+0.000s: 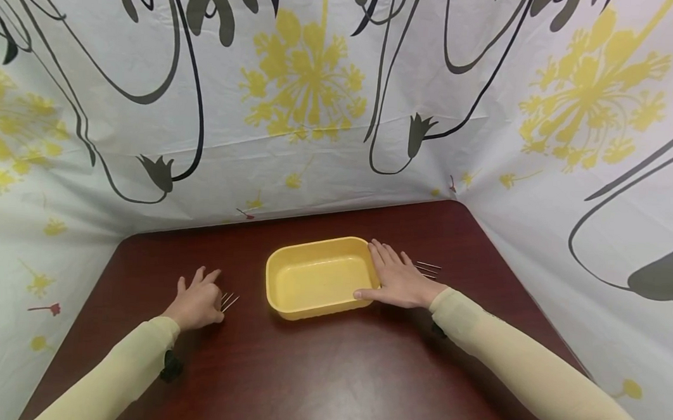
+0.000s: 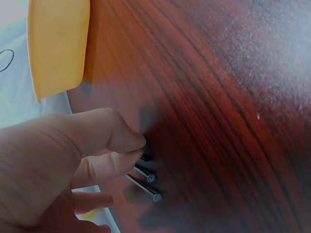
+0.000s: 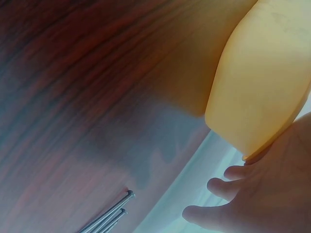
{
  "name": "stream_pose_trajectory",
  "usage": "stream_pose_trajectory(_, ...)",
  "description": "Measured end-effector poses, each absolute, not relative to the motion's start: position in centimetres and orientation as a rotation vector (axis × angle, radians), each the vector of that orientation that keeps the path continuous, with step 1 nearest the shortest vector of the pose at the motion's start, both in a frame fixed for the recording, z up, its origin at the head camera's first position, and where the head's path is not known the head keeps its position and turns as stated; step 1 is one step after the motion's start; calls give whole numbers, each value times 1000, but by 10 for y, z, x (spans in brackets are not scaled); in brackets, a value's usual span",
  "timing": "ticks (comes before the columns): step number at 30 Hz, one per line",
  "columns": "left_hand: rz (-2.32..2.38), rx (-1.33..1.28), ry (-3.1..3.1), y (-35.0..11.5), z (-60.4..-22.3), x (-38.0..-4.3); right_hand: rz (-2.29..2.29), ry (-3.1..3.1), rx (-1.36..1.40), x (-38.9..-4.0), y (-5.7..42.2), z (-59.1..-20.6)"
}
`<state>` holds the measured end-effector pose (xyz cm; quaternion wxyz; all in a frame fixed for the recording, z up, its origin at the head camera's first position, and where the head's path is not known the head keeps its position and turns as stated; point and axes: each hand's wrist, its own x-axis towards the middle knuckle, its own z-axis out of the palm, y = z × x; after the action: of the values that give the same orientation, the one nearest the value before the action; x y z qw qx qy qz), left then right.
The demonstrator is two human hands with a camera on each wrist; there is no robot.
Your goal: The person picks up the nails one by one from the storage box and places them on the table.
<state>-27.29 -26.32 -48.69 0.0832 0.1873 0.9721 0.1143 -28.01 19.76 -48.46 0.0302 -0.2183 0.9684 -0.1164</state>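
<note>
My left hand [image 1: 197, 304] is low over the left of the table, thumb and forefinger pinching at a metal nail [image 2: 145, 157] whose head shows just under the fingertips. Two more nails [image 2: 151, 189] lie right beside it on the tabletop. A yellow plastic tub [image 1: 321, 279], rectangular with rounded corners, sits at mid-table with a bare bottom. Along its right end rests my right hand [image 1: 398, 283], fingers straight and spread by the rim, thumb over the near right corner. Several other nails [image 3: 109, 216] lie to the right of the tub, partly hidden behind that hand in the head view.
The dark red wood-grain table [image 1: 316, 374] has rounded far corners. A white cloth [image 1: 327, 171] with yellow and grey plant prints hangs along its back and sides. Both forearms wear pale sleeves [image 1: 495, 345], with a dark strap [image 1: 171, 366] under the left wrist.
</note>
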Motion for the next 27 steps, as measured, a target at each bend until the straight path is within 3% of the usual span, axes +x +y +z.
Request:
stream_pose_trajectory(14, 323, 514, 2926, -267, -483, -274, -345, 2977, -677, -284, 196, -485)
stream_pose_trajectory(27, 461, 595, 3160, -263, -421, -262, -403, 2930, -639, -280, 204, -475)
